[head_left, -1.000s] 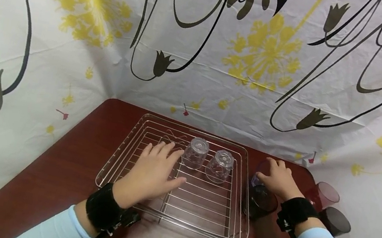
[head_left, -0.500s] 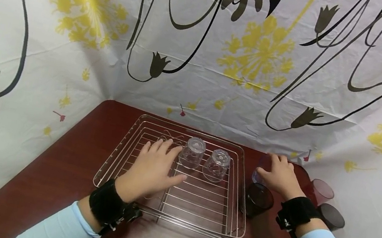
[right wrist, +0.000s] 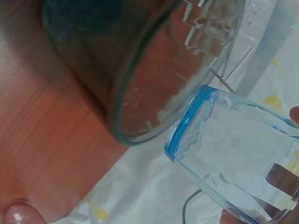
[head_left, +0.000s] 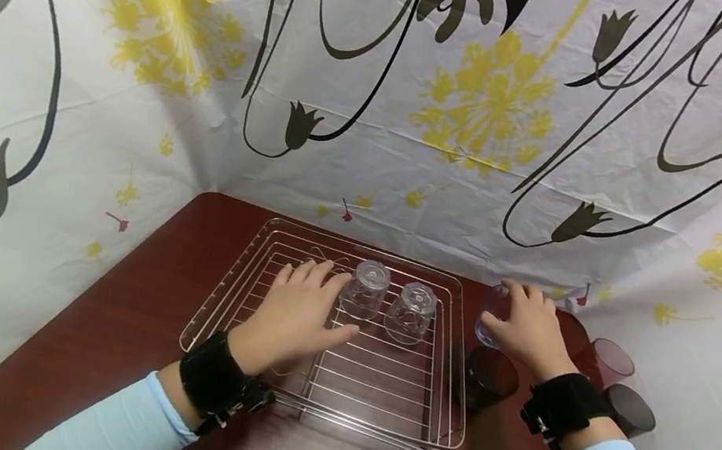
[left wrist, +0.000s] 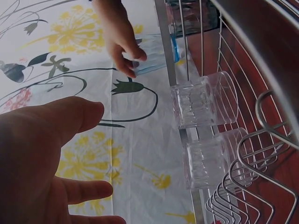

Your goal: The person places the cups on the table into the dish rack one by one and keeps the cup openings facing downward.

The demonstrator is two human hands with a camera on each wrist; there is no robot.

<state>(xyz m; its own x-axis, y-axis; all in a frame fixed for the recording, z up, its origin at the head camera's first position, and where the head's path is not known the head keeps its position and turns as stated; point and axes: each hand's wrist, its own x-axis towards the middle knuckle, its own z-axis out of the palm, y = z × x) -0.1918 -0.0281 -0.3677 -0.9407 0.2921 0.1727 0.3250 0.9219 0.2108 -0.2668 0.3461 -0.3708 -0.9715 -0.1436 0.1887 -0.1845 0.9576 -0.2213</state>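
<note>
My right hand (head_left: 530,329) grips a clear, bluish glass (right wrist: 233,144) between thumb and fingers, beyond the right side of the wire rack (head_left: 363,424). The right wrist view shows this glass tilted, its thick blue base toward a dark glass (right wrist: 88,60). Two clear glasses (head_left: 366,290) stand upside down on the rack, side by side. Over the rack's left half, my left hand (head_left: 295,317) hovers with fingers spread and holds nothing. Its fingertips overlap the edge of the nearer clear glass in the head view.
A pink glass (head_left: 613,363) and a grey glass (head_left: 629,411) stand at the table's right edge. Wavy wire dividers (left wrist: 252,182) rise inside the rack. A patterned sheet (head_left: 370,171) hangs around the back and sides of the brown table (head_left: 124,313).
My right hand has lifted slightly with the bluish glass, which now shows more clearly beyond the dark glass. The left hand stays nearly in place. The head view has shifted a little.
</note>
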